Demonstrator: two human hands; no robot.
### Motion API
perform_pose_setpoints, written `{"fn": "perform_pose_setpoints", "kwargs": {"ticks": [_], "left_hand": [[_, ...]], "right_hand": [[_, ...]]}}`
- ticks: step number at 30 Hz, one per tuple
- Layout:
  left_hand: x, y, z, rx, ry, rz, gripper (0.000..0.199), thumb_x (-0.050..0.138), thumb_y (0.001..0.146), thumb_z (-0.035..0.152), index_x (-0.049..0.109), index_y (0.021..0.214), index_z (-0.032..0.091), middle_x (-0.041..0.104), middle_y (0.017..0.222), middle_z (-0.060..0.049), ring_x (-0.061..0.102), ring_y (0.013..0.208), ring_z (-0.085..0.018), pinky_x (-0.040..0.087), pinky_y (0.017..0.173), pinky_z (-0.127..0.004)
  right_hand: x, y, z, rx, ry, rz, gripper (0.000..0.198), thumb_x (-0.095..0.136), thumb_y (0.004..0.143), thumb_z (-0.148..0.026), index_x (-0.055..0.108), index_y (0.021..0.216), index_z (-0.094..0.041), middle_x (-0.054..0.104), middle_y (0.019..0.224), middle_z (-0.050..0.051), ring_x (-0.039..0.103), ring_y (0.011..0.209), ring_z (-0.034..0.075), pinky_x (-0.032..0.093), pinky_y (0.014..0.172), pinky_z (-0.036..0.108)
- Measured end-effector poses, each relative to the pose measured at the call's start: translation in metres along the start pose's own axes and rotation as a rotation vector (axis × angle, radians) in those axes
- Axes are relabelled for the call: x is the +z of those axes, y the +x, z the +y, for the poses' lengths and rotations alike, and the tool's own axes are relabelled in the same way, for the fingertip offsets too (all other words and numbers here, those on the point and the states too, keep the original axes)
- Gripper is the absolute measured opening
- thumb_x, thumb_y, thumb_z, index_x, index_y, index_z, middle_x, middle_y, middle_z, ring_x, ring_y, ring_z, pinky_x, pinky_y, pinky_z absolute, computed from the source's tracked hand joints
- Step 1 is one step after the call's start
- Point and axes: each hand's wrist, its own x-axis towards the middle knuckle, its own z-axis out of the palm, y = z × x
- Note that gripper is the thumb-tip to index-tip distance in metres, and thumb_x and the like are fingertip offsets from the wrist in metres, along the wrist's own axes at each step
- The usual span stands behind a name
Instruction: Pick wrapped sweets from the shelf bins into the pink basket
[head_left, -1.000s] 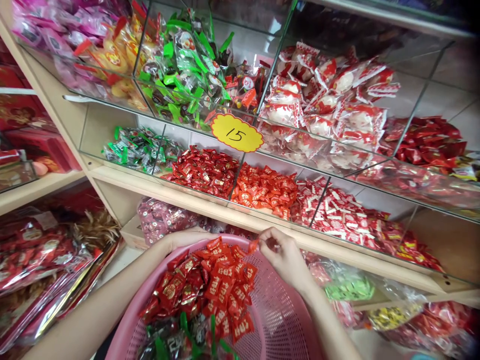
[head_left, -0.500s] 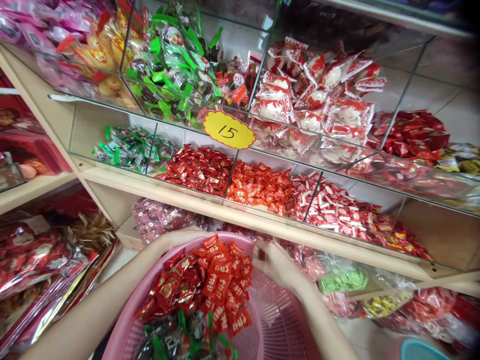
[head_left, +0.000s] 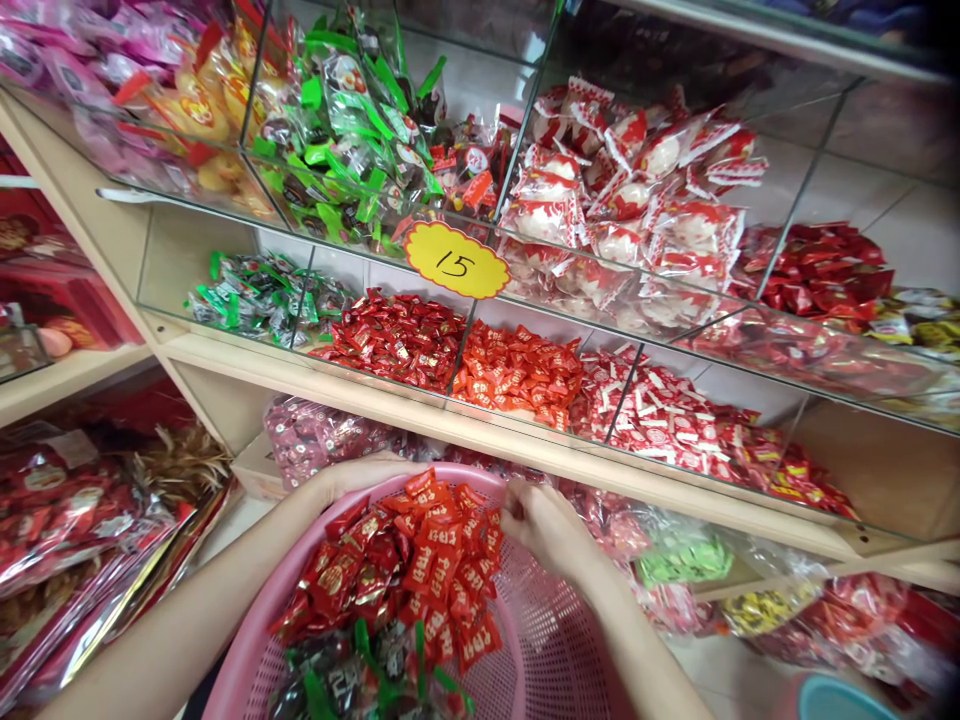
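Observation:
A pink plastic basket (head_left: 251, 645) with perforated walls is tilted in front of me, its far rim close to the shelf. My left hand (head_left: 367, 476) is wrapped over the basket's far left rim, fingertips partly hidden. At the far right rim, my right hand (head_left: 544, 525) has its fingers curled closed; what they hold, if anything, is hidden. Inside the basket lie orange-red wrapped candies (head_left: 442, 555), dark red wrapped candies (head_left: 341, 575) to their left, and dark packets with green ends (head_left: 375, 670) nearest me.
Glass-divided bins of candies stand ahead, including green-and-silver candies (head_left: 255, 295), dark red candies (head_left: 401, 338), orange-red candies (head_left: 517, 375) and red-and-white candies (head_left: 667, 415). A yellow tag reading 15 (head_left: 457, 260) hangs above them. Below is a wooden shelf edge (head_left: 360, 395); bagged goods (head_left: 326, 435) lie under it.
My right hand has shifted very slightly left at the basket's rim, its fingers still curled. The left hand, basket and candies look unchanged.

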Motion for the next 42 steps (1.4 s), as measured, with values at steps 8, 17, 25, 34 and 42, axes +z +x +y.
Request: {"fn": "perform_pose_setpoints", "kwargs": {"ticks": [8,17,25,34,42], "left_hand": [[0.0018,-0.0008,0.0009,-0.038,0.001,0.014,0.052,0.057,0.077,0.055,0.069,0.103,0.013,0.068,0.104,-0.009,0.062,0.097,-0.027,0.048,0.088,-0.033],[0.0020,-0.0003,0.0007,-0.049,-0.045,0.022,0.048,0.060,0.076,0.053,0.069,0.103,0.014,0.068,0.105,-0.008,0.064,0.095,-0.024,0.048,0.087,-0.030],[0.0032,-0.0026,0.0033,-0.053,-0.058,0.020,0.049,0.060,0.075,0.054,0.070,0.102,0.014,0.069,0.101,-0.007,0.064,0.090,-0.022,0.048,0.086,-0.030],[0.0018,-0.0014,0.0024,-0.028,0.019,0.023,0.053,0.057,0.076,0.056,0.069,0.102,0.012,0.069,0.102,-0.008,0.062,0.095,-0.025,0.046,0.087,-0.031],[0.0003,0.0007,-0.0027,-0.018,-0.011,0.026,0.054,0.058,0.075,0.055,0.069,0.102,0.010,0.069,0.101,-0.010,0.063,0.093,-0.025,0.047,0.085,-0.032]], "right_hand": [[-0.0004,-0.0020,-0.0038,0.002,-0.091,-0.040,0.008,0.050,0.073,-0.016,0.047,0.067,-0.020,0.057,0.064,0.000,0.046,0.057,0.011,0.020,0.053,0.025],[-0.0031,-0.0010,-0.0054,0.028,-0.131,-0.049,0.006,0.050,0.076,-0.016,0.050,0.071,-0.019,0.059,0.067,0.000,0.050,0.060,0.011,0.021,0.053,0.025],[0.0010,-0.0018,-0.0074,-0.017,-0.235,-0.078,0.007,0.050,0.076,-0.014,0.054,0.074,-0.019,0.063,0.072,0.003,0.057,0.067,0.015,0.023,0.056,0.027],[0.0004,-0.0005,-0.0057,-0.073,0.003,-0.062,0.015,0.052,0.084,-0.030,0.056,0.073,-0.020,0.064,0.071,0.000,0.056,0.064,0.013,0.030,0.057,0.023],[-0.0011,0.0010,-0.0087,-0.179,0.193,0.017,0.026,0.044,0.090,-0.035,0.058,0.075,-0.020,0.062,0.068,0.000,0.053,0.060,0.012,0.035,0.059,0.022]]}}
